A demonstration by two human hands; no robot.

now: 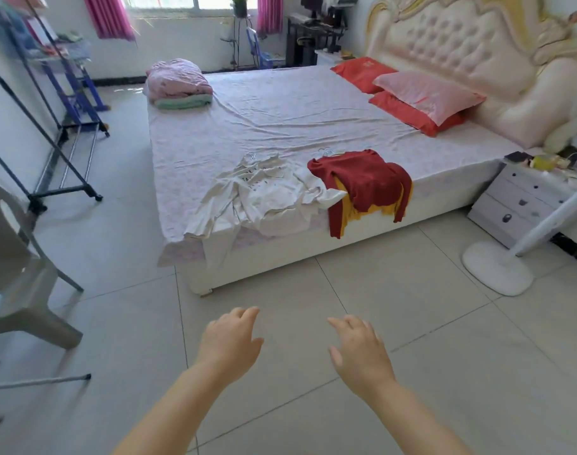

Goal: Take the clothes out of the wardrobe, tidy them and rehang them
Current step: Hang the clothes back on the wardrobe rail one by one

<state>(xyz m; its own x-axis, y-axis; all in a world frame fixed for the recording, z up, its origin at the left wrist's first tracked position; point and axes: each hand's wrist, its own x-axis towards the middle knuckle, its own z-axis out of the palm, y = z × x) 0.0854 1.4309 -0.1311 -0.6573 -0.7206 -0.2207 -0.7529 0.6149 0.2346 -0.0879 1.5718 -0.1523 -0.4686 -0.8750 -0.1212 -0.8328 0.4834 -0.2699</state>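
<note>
Here both the left hand (229, 336) and right hand (357, 348) hang empty, fingers relaxed. Ahead, at the bed's (280, 126) near edge, lie a limp cream printed shirt (260, 195) and a soft red knit sweater (362, 178), probably light; lift each by its shoulders.

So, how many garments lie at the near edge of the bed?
3: a white top on the left, a red sweater beside it, a yellow garment under the sweater. Others may be hidden.

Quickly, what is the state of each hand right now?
Left hand: open, fingers relaxed, holding nothing, above the floor.
Right hand: open, fingers relaxed, holding nothing, above the floor.
</note>
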